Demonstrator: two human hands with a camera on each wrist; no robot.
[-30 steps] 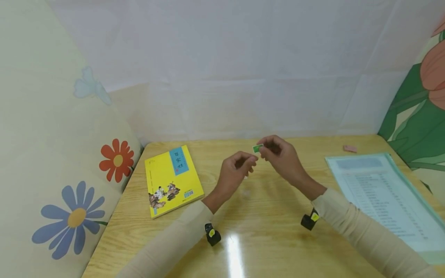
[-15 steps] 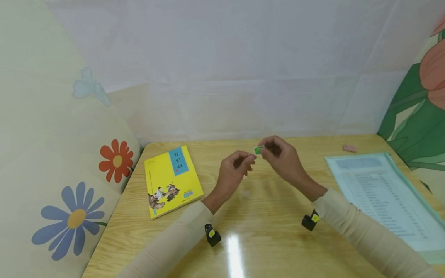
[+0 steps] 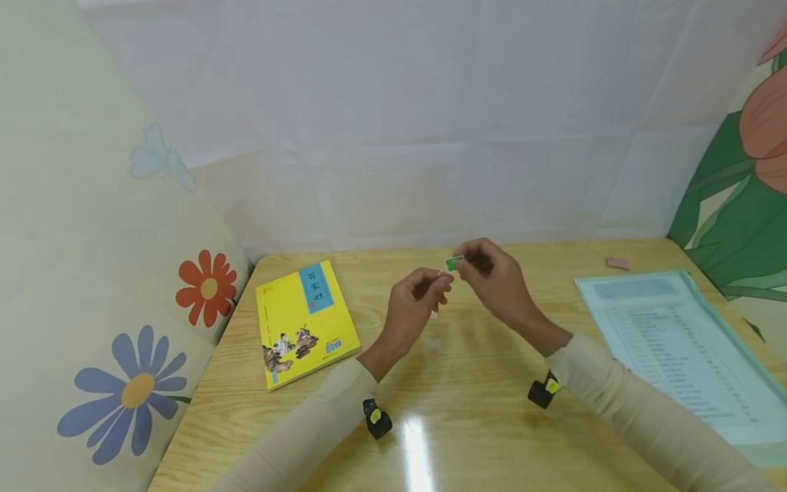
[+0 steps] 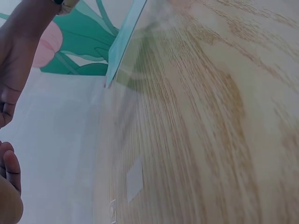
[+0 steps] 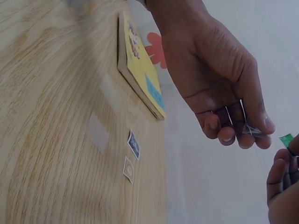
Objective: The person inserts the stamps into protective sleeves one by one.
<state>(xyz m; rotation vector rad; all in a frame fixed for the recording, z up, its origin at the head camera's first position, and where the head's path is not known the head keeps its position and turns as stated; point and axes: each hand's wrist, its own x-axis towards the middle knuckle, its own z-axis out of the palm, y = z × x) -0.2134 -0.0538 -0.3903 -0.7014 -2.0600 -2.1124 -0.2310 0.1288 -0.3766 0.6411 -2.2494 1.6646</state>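
Note:
My right hand [image 3: 494,277] pinches a small green stamp [image 3: 453,263] with a white border between thumb and forefinger, above the table. Just left of it, my left hand [image 3: 413,304] holds a small clear, film-like piece [image 5: 252,130] at its thumb and fingertips, best seen in the right wrist view. The two hands' fingertips are close together. Below them on the table lie a dark picture stamp [image 5: 133,144] and a pale stamp [image 5: 128,170]. Beside these is a whitish translucent rectangle [image 5: 97,132]. In the left wrist view the green stamp is out of sight.
A yellow book [image 3: 295,294] with a blue title panel lies on the left of the wood-grain table [image 3: 479,424]. On the right is a clear, green-edged folder [image 3: 676,355] with a printed sheet. Behind it sits a small pink block [image 3: 617,263]. White cloth [image 3: 393,171] hangs behind.
The green stamp, still in my right fingertips, shifts slightly right and then back left beside the left fingertips. The left hand stays almost in place.

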